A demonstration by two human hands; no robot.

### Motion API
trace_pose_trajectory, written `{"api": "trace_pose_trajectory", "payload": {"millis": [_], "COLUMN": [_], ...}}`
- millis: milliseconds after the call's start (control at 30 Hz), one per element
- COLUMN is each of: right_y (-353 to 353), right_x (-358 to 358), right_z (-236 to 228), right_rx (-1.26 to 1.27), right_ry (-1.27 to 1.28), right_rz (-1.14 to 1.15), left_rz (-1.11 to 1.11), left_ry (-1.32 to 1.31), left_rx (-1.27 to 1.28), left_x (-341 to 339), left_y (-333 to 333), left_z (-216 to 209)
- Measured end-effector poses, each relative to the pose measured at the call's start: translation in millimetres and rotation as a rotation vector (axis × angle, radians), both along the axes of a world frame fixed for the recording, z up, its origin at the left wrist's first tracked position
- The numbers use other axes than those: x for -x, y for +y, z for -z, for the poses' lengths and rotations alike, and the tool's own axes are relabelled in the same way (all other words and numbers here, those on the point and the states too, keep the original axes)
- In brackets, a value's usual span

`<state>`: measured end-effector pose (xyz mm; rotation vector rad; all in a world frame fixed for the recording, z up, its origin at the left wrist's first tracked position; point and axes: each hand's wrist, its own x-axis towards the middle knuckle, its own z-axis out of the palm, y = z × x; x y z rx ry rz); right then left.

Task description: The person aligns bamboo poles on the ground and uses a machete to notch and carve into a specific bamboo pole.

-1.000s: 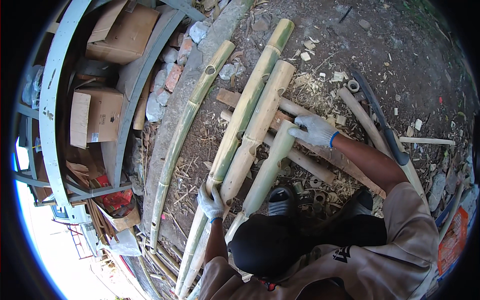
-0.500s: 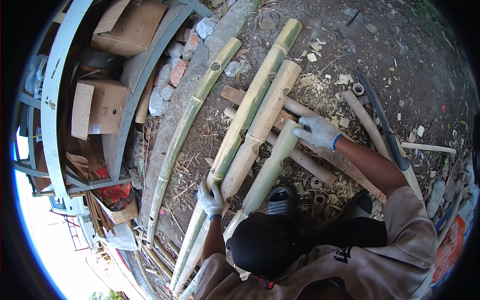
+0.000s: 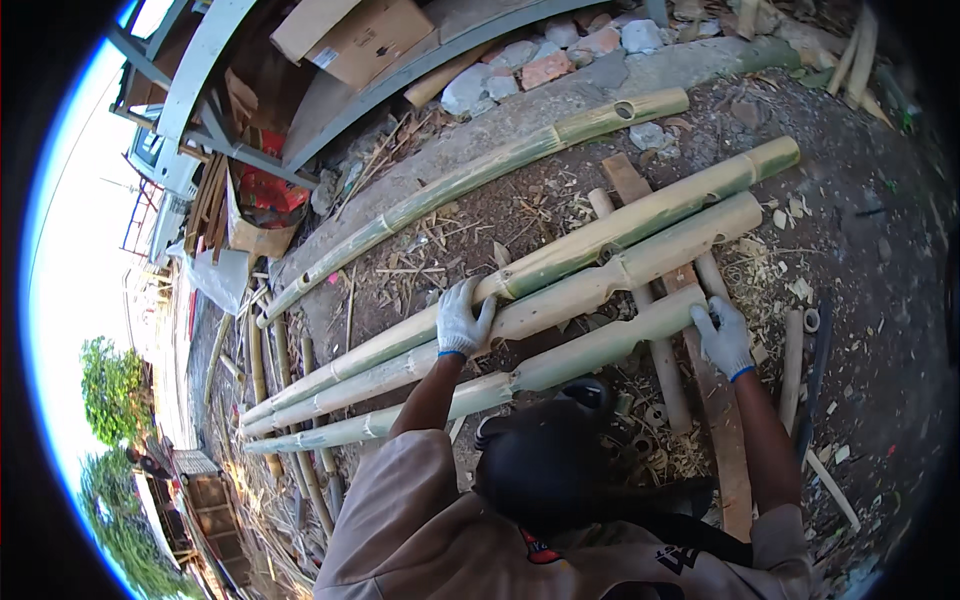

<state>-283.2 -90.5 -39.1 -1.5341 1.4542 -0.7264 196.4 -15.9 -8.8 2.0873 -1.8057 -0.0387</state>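
Three long, pale-green bamboo poles lie side by side, slanting up to the right, with notches and holes cut in them. My left hand (image 3: 463, 318), in a white knit glove, curls over the far bamboo pole (image 3: 560, 248) and partly covers the middle bamboo pole (image 3: 585, 287). Its thumb is apart from the fingers. At the right end of the near bamboo pole (image 3: 590, 346) is my gloved right hand (image 3: 724, 340), its thumb touching the end and its fingers spread. The undersides of both hands are hidden.
Another holed bamboo pole (image 3: 470, 185) lies beyond, along a concrete edge. A wooden plank (image 3: 712, 420) and a round pole (image 3: 668, 385) cross beneath the bamboo. A long dark blade (image 3: 818, 370) lies at right among wood chips. Cardboard boxes (image 3: 370, 45) stand on a grey-framed shelf.
The view has turned, so the poles now lie flatter across it. My left hand stays on the far pole. My right hand stays by the near pole's end.
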Motion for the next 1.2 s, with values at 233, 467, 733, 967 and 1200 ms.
{"api": "trace_pose_trajectory", "payload": {"millis": [233,467,733,967,1200], "right_y": [-1,-6,-8,-8,-4], "right_x": [10,6,22,25,13], "right_z": [35,39,57,51,15], "right_rx": [0.013,-0.014,0.084,0.148,0.069], "right_ry": [-0.092,-0.179,-0.127,0.017,0.082], "right_rz": [0.049,0.036,0.054,0.043,0.026], "left_rz": [0.002,-0.047,-0.021,-0.002,0.002], "left_ry": [0.014,0.006,0.046,0.030,-0.032], "left_rx": [0.049,0.034,0.031,0.019,0.007], "left_x": [1,0,8,8,-1], "left_y": [3,11,0,-10,-6], "left_z": [-2,-1,2,3,16]}}
